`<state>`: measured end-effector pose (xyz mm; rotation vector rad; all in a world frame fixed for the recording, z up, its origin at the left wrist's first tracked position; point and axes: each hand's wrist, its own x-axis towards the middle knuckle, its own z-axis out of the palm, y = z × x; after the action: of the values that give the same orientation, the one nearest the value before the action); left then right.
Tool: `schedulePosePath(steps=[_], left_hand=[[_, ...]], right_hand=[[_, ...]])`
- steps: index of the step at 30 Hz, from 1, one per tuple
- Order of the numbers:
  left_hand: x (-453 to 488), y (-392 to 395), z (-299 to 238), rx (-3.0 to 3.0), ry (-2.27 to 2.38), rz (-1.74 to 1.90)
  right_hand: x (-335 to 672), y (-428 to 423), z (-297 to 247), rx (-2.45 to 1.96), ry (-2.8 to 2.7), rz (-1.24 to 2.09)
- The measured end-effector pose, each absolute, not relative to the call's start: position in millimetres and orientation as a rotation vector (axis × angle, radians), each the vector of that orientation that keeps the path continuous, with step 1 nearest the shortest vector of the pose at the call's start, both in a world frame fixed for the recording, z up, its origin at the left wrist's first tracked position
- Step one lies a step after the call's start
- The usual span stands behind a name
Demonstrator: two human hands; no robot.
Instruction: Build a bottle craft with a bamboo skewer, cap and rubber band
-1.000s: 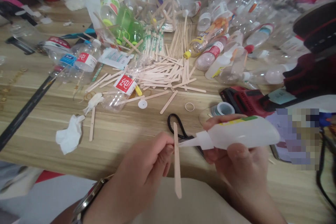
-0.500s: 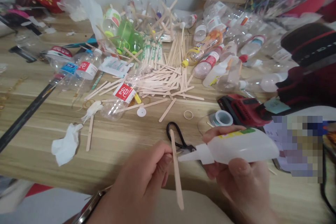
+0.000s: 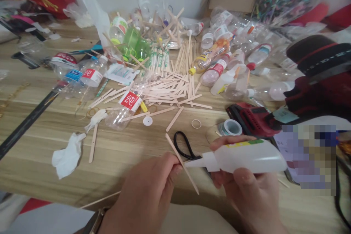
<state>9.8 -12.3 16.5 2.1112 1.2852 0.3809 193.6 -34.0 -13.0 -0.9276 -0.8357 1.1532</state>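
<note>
My left hand (image 3: pixel 153 179) is closed in a pinch at the middle of a flat wooden craft stick (image 3: pixel 190 179), which slants down to the right. A thin wooden skewer (image 3: pixel 101 199) sticks out to the left from behind that hand; whether it runs through to the fingertips is hidden. My right hand (image 3: pixel 249 193) is wrapped around a white glue bottle (image 3: pixel 255 157) lying sideways. The bottle's nozzle (image 3: pixel 194 162) points left, its tip at the craft stick beside my left fingertips. Black-handled scissors (image 3: pixel 184 146) lie on the table just behind, partly covered by the nozzle.
Loose craft sticks (image 3: pixel 167 89) are heaped mid-table, with skewers (image 3: pixel 183 58) behind. Plastic bottles (image 3: pixel 216 69) crowd the back and right. A red and black power drill (image 3: pixel 252 117) stands at right, near a spool (image 3: pixel 231 127). Crumpled tissue (image 3: pixel 68 155) lies left.
The craft stick has turned from nearly upright to a diagonal, its upper end swinging left. The skewer has come into view left of my wrist. The glue bottle has shifted slightly left.
</note>
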Motion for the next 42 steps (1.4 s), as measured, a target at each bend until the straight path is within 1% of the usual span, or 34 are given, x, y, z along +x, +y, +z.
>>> schedulePosePath(steps=[10,20,34,42], left_hand=[[8.2,-11.9,15.0,2.118,1.294,0.401],[7.0,-10.3,19.8,2.018,1.174,0.360],[4.0,-11.7,19.0,1.978,1.152,0.384],[4.9,-11.8,16.5,2.001,1.145,0.375]], right_hand=[[194.9,-34.8,-15.7,-0.931,-0.859,1.160],[193.6,-32.0,-12.0,-0.973,-0.795,1.127],[196.3,-33.0,-11.0,-0.949,-0.807,1.190],[196.0,-31.6,-10.0,-0.967,-0.767,1.133]])
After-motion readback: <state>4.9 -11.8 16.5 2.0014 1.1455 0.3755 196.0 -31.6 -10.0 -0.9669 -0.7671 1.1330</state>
